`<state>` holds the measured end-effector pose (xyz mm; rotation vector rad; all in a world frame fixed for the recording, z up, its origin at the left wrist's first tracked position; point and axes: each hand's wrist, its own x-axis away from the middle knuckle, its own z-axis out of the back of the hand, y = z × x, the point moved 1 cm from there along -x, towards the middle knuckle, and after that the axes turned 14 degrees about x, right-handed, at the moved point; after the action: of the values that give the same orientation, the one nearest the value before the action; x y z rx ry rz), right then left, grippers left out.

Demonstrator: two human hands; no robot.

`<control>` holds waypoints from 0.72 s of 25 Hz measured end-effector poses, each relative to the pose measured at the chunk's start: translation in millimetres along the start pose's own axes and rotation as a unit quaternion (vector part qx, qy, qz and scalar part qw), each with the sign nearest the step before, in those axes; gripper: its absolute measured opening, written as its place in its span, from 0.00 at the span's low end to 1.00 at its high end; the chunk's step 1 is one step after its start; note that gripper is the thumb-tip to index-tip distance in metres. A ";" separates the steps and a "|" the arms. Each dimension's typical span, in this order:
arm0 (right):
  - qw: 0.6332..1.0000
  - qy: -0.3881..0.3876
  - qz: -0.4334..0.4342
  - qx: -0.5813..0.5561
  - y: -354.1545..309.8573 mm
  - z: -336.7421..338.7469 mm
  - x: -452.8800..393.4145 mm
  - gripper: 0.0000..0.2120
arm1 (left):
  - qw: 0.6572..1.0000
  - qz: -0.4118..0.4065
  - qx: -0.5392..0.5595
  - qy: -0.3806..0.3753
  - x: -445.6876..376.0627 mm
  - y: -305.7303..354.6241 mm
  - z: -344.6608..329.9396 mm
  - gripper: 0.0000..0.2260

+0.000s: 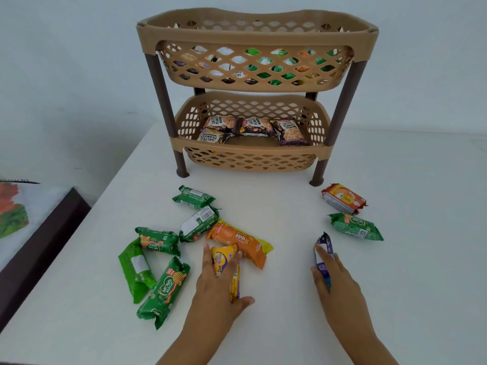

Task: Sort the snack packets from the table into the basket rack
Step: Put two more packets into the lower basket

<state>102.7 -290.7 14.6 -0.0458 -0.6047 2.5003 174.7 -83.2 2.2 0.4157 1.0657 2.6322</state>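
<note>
Desk (290,299) carries the two-tier basket rack (250,151) at the back, loose snack packets (168,291) in front. Left hand (218,283) grips a yellow packet (222,259); right hand (334,280) pinches a purple packet (324,246). Packets look light, crinkly and slippery, with probably brittle biscuits inside, so grasp across the middle, gently.

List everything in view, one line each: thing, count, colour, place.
basket rack: one, tan with brown legs, back of table
peanut packets: four, dark, lower basket
packets in upper basket: count unclear, mostly green and white
green packets: six, five left, one right
orange packet: one, centre
red-orange packet: one, right
table: one, white
left hand: grips yellow packet
right hand: grips purple packet
</note>
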 end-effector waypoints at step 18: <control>0.932 -0.074 0.043 -0.352 -84.2 41.3 -58.7 0.13 | 0.973 -0.154 0.162 0.050 -57.3 58.4 65.6 0.29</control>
<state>189.0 -276.5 82.4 -0.1550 -1.5642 2.2475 243.0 -102.5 79.4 0.1627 1.4708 2.2313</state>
